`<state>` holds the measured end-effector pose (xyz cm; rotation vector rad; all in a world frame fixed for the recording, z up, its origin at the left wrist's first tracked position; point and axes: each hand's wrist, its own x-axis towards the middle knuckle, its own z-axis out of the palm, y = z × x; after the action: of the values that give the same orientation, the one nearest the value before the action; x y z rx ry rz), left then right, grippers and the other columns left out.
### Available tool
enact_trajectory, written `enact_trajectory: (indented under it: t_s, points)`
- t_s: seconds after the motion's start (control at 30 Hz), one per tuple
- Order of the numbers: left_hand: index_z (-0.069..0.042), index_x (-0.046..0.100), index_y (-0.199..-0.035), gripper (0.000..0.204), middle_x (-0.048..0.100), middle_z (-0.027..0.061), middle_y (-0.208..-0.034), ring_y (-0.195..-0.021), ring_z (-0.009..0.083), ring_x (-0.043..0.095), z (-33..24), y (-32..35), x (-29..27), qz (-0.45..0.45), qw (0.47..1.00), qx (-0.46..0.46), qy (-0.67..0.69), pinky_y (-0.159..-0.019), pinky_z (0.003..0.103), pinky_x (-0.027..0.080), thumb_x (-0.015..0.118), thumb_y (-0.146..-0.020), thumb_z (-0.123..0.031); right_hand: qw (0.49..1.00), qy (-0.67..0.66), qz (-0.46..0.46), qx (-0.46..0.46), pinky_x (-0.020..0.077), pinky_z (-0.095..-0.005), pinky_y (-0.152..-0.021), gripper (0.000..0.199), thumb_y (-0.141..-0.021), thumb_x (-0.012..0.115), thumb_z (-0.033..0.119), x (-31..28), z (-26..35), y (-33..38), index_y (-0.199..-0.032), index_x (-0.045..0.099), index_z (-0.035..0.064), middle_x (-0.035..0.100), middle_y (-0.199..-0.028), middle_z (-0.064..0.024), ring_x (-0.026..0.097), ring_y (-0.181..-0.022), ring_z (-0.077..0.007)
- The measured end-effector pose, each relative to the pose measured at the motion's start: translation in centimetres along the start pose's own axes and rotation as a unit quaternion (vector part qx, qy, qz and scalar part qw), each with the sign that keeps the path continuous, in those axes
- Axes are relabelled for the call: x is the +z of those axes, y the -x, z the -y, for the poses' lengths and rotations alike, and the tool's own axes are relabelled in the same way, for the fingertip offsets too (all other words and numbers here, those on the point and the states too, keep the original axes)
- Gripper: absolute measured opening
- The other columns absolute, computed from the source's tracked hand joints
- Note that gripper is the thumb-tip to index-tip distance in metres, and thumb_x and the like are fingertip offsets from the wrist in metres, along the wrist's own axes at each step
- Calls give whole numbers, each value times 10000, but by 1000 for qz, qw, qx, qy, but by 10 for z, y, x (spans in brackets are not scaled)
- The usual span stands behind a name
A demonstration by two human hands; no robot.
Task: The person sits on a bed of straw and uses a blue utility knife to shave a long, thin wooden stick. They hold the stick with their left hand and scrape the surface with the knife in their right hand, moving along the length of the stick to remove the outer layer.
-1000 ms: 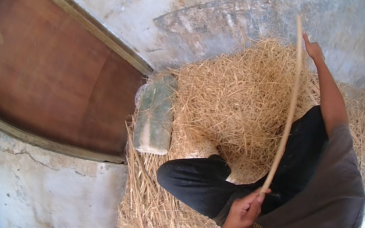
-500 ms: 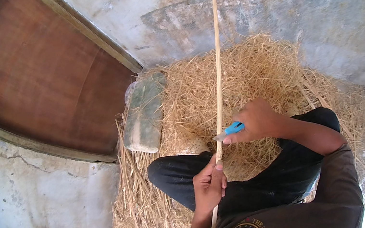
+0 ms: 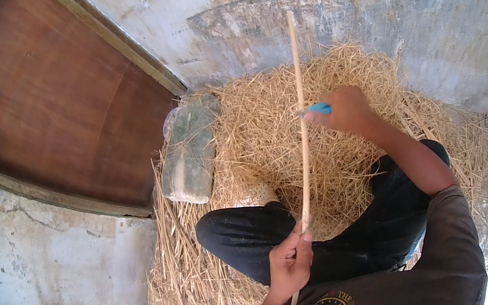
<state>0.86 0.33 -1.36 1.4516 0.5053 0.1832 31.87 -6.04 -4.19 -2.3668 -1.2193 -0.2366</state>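
Note:
A long pale strip (image 3: 307,164), bamboo or wood by its look, runs from beside my lap up toward the wall. My left hand (image 3: 291,264) is closed round its lower part, thumb on top, near my knee. Farther up, my right hand (image 3: 346,111) grips a knife with a blue handle (image 3: 320,109). Its blade is blurred and meets the strip's right side well above the left hand. Between the two hands the strip bows slightly.
Straw-like shavings (image 3: 262,107) cover the floor around my crossed legs (image 3: 364,242). A worn greenish-grey slab (image 3: 189,155) lies at the left, by a brown panel (image 3: 67,112) in a wooden frame. A stained wall (image 3: 362,7) rises at the far side.
My right hand has moved the knife away from me, up along the strip. The strip and my left hand have come slightly nearer to me.

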Motion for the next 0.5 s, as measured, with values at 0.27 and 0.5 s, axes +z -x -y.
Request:
enact_trajectory:
  t_s: [0.27, 0.5]
  points:
    - [-32, 525, -1290, 339, 416, -75, -601, -518, -7, 353, 3, 34, 5, 95, 995, -22, -24, -466, 173, 302, 515, -956, -85, 937, -54, -60, 340, 389, -328, -462, 750, -866, 342, 717, -21, -135, -47, -591, 548, 51, 435, -488, -4, 453, -486, -169]
    - [-29, 547, -1268, 337, 456, -66, -613, -531, 9, 411, 13, 9, 2, 2, 999, 0, -33, -484, 177, 345, 548, -951, -140, 969, -79, 16, 233, 382, -372, -414, 666, -841, 484, 648, -12, -51, -21, -593, 593, 39, 434, -451, -68, 459, -416, -194]
